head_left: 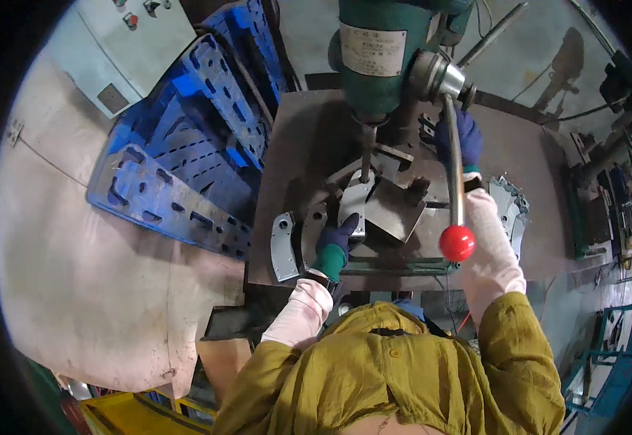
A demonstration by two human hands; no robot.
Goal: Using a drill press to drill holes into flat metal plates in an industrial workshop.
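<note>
— Where are your hands?
— Your left hand (339,233) pins the curved grey metal plate (356,203) under the drill bit (365,156); your right hand (461,138) is wrapped around the red-knobbed steel lever (454,170), above and right of the plate.

Drill spindle (366,148) above plate (356,199), red-knobbed lever (454,181) right, bare table (298,145) left

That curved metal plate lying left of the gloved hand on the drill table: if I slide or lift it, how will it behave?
The curved metal plate looks like stiff flat sheet steel, so it probably won't flex. Lying flat on the table, it should slide, not roll or tip. Its thin edges may be hard to grip and likely sharp; the left hand wears a glove.
</note>
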